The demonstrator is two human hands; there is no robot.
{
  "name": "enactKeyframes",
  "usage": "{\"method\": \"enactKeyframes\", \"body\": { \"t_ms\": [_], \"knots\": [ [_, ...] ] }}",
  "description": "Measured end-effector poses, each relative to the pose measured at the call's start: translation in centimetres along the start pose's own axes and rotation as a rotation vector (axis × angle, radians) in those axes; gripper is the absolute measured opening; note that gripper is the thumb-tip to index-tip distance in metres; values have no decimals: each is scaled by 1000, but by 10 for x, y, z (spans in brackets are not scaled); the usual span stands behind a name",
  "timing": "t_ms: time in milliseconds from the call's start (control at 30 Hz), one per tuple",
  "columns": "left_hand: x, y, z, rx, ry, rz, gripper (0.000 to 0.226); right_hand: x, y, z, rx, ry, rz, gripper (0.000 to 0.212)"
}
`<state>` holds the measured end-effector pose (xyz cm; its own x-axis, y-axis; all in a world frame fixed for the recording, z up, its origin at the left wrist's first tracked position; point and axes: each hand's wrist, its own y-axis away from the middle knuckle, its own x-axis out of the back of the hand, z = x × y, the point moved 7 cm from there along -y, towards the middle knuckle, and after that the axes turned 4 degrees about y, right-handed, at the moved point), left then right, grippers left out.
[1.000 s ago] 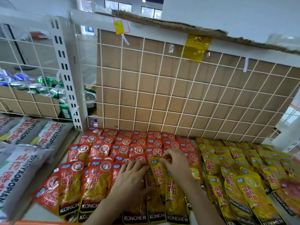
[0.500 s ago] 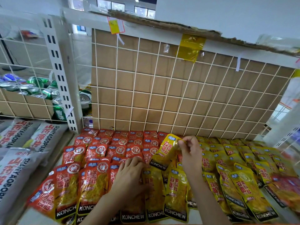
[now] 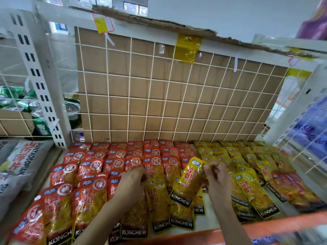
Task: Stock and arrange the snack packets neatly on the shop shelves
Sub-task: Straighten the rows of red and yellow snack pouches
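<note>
Rows of red snack packets (image 3: 92, 174) cover the left half of the shelf, and yellow snack packets (image 3: 251, 188) cover the right half. My right hand (image 3: 215, 175) pinches the top of one yellow packet (image 3: 189, 181) and holds it lifted and tilted above the middle of the shelf. My left hand (image 3: 131, 183) rests palm down on the packets at the seam between red and yellow, its fingertips touching a flat yellow packet (image 3: 158, 197). Whether those fingers grip anything is blurred.
A cardboard sheet behind a white wire grid (image 3: 159, 96) backs the shelf. A white slotted upright (image 3: 40, 82) stands at the left, with green drink cans (image 3: 38, 110) behind it. Grey snack bags (image 3: 23, 161) lie on the neighbouring left shelf. An orange shelf edge (image 3: 265, 225) runs along the front.
My right hand picked a yellow packet off the pile and now holds it lifted, a little further right. My left hand stayed on the middle packets. The camera view shifted right.
</note>
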<state>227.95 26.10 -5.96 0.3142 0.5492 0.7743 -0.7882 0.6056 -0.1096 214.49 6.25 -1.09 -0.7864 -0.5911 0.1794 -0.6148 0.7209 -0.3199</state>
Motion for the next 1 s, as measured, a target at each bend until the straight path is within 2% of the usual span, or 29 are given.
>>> {"method": "enactKeyframes", "body": {
  "t_ms": [167,300,567,700,867,1000],
  "knots": [
    [4,-3,2,-22,25,68,14,12,9,-3,8,26,26,15],
    [19,-3,6,-93,177,165,24,22,13,-6,24,53,49,11],
    [56,-8,-1,-85,405,422,21,39,22,-11,1,84,80,20],
    [68,-14,-3,-95,504,502,20,56,22,-8,8,113,98,11],
    [70,-19,11,-109,534,491,18,89,14,0,3,155,157,19],
    [58,-26,33,-133,548,460,27,123,2,17,-57,147,191,18]
  ]
}}
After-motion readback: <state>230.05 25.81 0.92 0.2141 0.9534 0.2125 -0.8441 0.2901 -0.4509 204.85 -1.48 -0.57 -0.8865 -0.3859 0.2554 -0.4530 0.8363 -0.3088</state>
